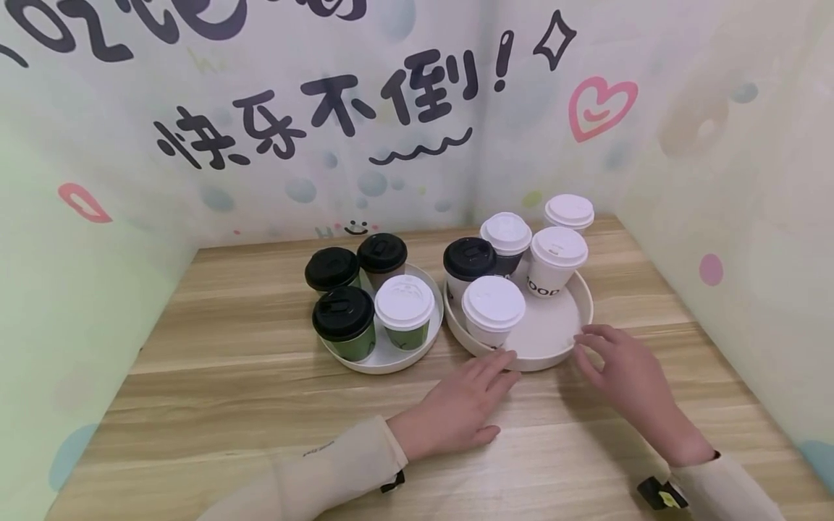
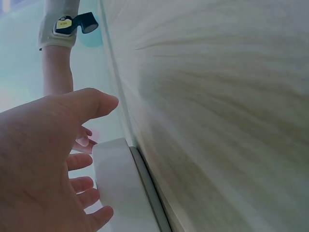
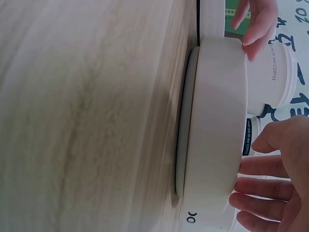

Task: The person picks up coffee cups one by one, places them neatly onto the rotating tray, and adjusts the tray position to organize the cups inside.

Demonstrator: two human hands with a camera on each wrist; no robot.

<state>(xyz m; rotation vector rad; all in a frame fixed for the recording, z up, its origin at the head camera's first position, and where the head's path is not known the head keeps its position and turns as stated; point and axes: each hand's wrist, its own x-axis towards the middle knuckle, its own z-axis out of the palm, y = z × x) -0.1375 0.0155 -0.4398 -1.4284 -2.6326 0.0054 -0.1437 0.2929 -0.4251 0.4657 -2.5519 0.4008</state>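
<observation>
A round cream tray (image 1: 550, 364) stands on the table with several lidded paper cups in it. Among them are a black-lidded cup (image 1: 470, 260), a white-lidded cup (image 1: 493, 302) at the front and a white cup (image 1: 557, 250) with dark lettering. My left hand (image 1: 456, 405) reaches across to the tray's front, fingertips right at the rim below the front cup. At the tray's right side, my right hand (image 1: 622, 373) has its fingertips by the rim. In the right wrist view, fingers of both hands lie along the tray wall (image 3: 217, 121). Neither hand grips a cup.
Left of the cream tray is a white round tray (image 1: 381, 369) holding black-lidded cups (image 1: 343, 313) and a white-lidded green cup (image 1: 405, 302). Another white-lidded cup (image 1: 570, 210) stands behind the cream tray. A printed backdrop (image 1: 404, 181) rises at the table's back edge.
</observation>
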